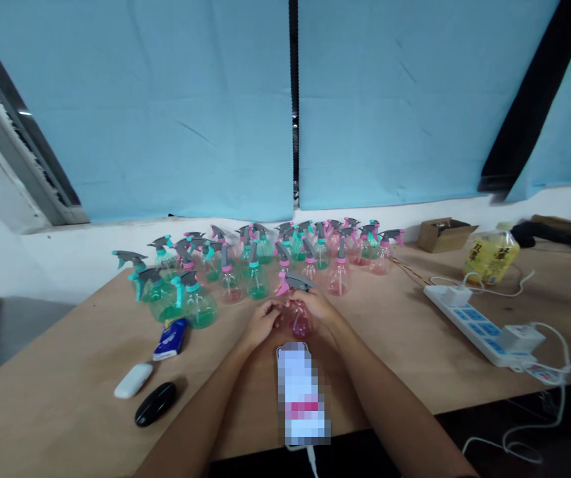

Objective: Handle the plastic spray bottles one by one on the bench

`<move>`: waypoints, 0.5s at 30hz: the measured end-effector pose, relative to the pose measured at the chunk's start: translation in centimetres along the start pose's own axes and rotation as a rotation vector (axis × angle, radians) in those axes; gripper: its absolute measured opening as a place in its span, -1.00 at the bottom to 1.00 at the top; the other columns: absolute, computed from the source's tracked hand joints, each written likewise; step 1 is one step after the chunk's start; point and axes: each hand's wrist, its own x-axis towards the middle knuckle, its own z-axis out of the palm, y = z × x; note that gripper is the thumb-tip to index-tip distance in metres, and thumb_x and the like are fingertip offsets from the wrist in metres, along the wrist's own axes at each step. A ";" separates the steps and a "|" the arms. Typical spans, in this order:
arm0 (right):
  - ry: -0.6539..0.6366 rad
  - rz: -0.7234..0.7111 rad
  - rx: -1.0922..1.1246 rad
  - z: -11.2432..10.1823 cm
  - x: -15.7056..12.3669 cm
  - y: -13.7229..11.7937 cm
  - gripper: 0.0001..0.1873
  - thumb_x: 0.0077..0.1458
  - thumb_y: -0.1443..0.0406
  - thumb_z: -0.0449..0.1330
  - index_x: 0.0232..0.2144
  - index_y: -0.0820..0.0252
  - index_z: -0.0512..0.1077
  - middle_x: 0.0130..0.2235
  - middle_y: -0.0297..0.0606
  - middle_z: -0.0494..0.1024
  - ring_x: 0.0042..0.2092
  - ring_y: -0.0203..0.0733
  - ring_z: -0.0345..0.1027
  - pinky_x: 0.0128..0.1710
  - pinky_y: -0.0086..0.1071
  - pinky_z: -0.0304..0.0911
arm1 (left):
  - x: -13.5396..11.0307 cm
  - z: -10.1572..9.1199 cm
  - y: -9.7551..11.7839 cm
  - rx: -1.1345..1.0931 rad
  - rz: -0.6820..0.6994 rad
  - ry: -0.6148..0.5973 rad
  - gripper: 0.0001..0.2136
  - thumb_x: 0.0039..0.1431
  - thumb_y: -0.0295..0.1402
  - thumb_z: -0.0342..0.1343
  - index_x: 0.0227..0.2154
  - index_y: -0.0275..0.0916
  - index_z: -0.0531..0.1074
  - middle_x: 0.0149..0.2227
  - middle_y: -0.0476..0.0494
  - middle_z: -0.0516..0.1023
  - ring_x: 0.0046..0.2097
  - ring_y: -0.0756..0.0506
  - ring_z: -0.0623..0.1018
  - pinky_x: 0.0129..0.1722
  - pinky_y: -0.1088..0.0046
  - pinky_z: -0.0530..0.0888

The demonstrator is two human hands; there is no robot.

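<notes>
A pink see-through spray bottle [299, 324] with a grey and pink spray head stands upright on the table in front of me. My right hand [314, 305] wraps round its upper right side, just below the head. On the left side of the same bottle, my left hand [263, 320] has its fingers curled in against it; its fingertips are partly hidden. Just nearer to me lies a phone [301, 392] with a lit, blurred-out screen. Close behind the hands are a pink spray bottle [338, 275] and a green spray bottle [257, 280].
Many more pink and green spray bottles crowd the table's back. At left lie a blue packet [170, 338], a white case [133, 380] and a black oval case [156, 403]. A power strip [475, 325], yellow-labelled jug [492, 255] and cardboard box [445, 236] are at right.
</notes>
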 end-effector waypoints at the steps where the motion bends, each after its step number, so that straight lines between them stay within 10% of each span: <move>1: 0.002 0.003 -0.005 0.0 0.0 0.0 -0.87 -0.20 0.25 0.22 -0.65 0.19 0.45 -0.57 -0.33 0.48 -0.43 -0.25 0.35 -0.34 -0.37 0.27 | 0.0 0.0 0.0 -0.001 -0.002 -0.001 -0.70 0.12 -0.10 0.12 -0.32 -0.28 0.46 -0.51 0.00 0.45 -0.53 0.03 0.38 -0.49 0.51 0.28; 15: -0.015 -0.036 -0.009 -0.4 0.5 0.9 -0.89 -0.22 0.30 0.17 -0.63 0.22 0.48 -0.58 -0.32 0.49 -0.50 -0.23 0.35 -0.40 -0.36 0.27 | 0.0 0.1 0.2 -0.011 0.009 -0.007 -0.68 0.13 -0.07 0.12 -0.33 -0.28 0.46 -0.51 0.01 0.43 -0.53 0.03 0.37 -0.48 0.51 0.30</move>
